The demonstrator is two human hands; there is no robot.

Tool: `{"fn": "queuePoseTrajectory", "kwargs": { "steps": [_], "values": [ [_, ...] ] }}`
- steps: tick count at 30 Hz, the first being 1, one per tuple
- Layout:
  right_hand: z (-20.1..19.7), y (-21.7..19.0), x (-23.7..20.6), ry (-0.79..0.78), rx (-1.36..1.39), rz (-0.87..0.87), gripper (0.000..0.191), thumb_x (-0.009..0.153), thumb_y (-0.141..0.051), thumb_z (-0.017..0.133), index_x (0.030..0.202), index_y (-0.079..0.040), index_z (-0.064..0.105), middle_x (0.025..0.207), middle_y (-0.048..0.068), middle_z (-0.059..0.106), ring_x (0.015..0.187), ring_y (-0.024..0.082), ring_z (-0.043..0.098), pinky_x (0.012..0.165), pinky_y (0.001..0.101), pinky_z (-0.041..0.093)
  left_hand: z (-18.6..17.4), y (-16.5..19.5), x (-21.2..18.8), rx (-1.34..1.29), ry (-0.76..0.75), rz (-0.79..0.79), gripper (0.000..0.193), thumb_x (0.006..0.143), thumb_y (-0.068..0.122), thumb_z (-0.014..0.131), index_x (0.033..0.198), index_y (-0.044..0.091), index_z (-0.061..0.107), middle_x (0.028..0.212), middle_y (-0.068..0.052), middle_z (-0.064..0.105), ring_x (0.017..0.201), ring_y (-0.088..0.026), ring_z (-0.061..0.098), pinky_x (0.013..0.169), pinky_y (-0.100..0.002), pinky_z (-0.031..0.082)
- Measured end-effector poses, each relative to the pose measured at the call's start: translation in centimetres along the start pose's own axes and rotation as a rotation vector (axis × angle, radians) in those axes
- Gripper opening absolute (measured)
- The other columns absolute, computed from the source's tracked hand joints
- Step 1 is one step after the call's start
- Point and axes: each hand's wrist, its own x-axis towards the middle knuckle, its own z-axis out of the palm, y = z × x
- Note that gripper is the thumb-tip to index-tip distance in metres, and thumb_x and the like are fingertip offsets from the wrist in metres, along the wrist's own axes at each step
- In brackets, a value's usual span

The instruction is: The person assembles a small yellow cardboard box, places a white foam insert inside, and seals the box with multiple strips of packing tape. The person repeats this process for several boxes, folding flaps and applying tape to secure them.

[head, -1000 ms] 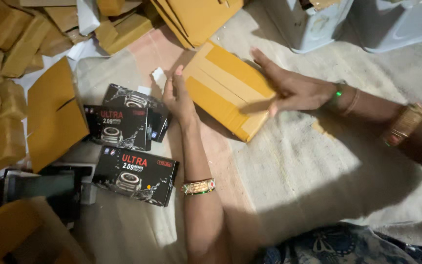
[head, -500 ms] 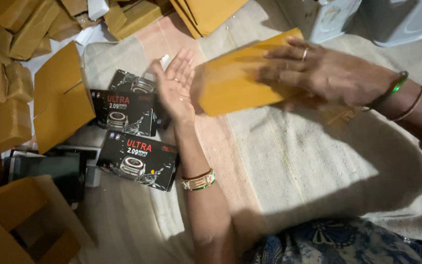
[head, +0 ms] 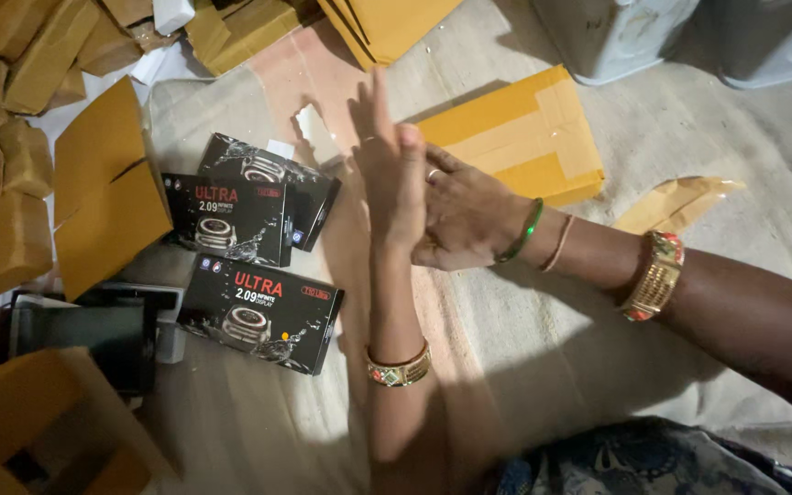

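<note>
A pale cloth (head: pixel 598 302) covers the floor. On it, beyond the hands, lies a taped yellow-brown parcel (head: pixel 520 137), held by neither. Three black smartwatch boxes (head: pixel 258 312) lie left of it. The left hand (head: pixel 389 174) stands flat, fingers straight, pressed palm-to-palm against the right hand (head: pixel 465 220)
</note>
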Motion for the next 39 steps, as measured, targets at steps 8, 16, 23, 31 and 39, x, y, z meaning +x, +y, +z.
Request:
{"fn": "queuePoseTrajectory", "kwargs": {
  "steps": [8,16,23,31,39],
  "values": [
    [1.1,5.0,-4.1,0.221,-0.026,-0.019,0.085,0.098,-0.068,0.026,0.156,-0.005,0.025,0.159,0.026,0.021,0.152,0.035,0.011,0.123,0.0464,0.005,3.0,-0.3,0.5,0.351,-0.174,0.002,0.106,0.090,0.091,0.011,0.167,0.019,0.016,0.175,-0.023,0.010,0.163,-0.044,0.000,0.125,-0.075,-0.004],
    [2.9,11.6,-6.4,0.408,0.011,0.218,0.076,0.106,-0.056,0.014,0.162,-0.004,0.017,0.169,0.016,0.011,0.156,0.030,0.005,0.127,0.0504,0.005,5.2,1.2,1.4,0.871,-0.324,-0.049,0.104,0.088,0.086,0.012,0.164,0.016,0.025,0.170,-0.025,0.006,0.157,-0.044,-0.009,0.109,-0.084,-0.015],
    [1.2,15.7,-2.7,0.463,0.025,0.256,0.069,0.105,-0.051,0.030,0.163,-0.015,0.024,0.169,0.016,0.017,0.153,0.043,0.013,0.118,0.0602,0.019,6.2,-0.3,5.1,0.987,-0.408,-0.057,0.106,0.086,0.086,0.012,0.163,0.014,0.021,0.169,-0.023,0.012,0.155,-0.042,-0.006,0.107,-0.084,-0.014],
    [-0.5,15.1,-1.4,0.445,0.210,0.463,0.075,0.099,-0.048,0.040,0.165,-0.015,0.023,0.167,0.022,0.023,0.151,0.045,0.026,0.118,0.0599,0.029,7.8,-0.4,7.6,1.095,-0.328,0.022,0.104,0.092,0.082,0.008,0.165,0.008,0.017,0.171,-0.023,0.008,0.157,-0.039,-0.005,0.114,-0.079,-0.009],
    [0.9,11.1,-4.6,0.601,0.132,0.470,0.069,0.107,-0.047,0.036,0.166,-0.013,0.023,0.166,0.027,0.017,0.151,0.053,0.015,0.122,0.0648,0.009,8.4,2.7,2.8,1.131,-0.217,-0.020,0.104,0.096,0.078,0.005,0.167,0.002,0.014,0.175,-0.017,0.008,0.160,-0.034,-0.007,0.118,-0.078,-0.007]
  ]
}}
